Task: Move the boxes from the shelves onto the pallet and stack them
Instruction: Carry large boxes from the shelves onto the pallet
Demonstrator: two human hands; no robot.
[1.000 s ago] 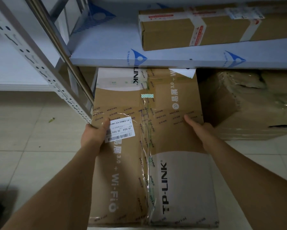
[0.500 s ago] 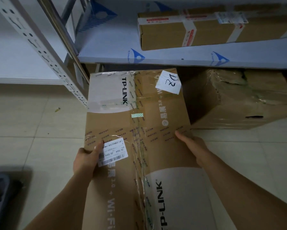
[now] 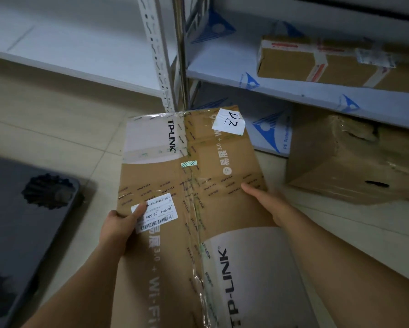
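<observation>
Long brown taped cardboard box [image 3: 194, 209] (TP-LINK print) gripped at opposite edges: left hand [image 3: 118, 229] with thumb on its white barcode label [image 3: 156, 213], right hand [image 3: 273, 205] clasping the right side.

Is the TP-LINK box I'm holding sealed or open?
Sealed: clear tape runs along the TP-LINK box top seam, flaps flat.

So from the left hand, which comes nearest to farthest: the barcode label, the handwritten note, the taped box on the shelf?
1. Barcode label: under the left hand's thumb.
2. Handwritten note: the held box's far corner.
3. Taped box: on the shelf, upper right.
</observation>
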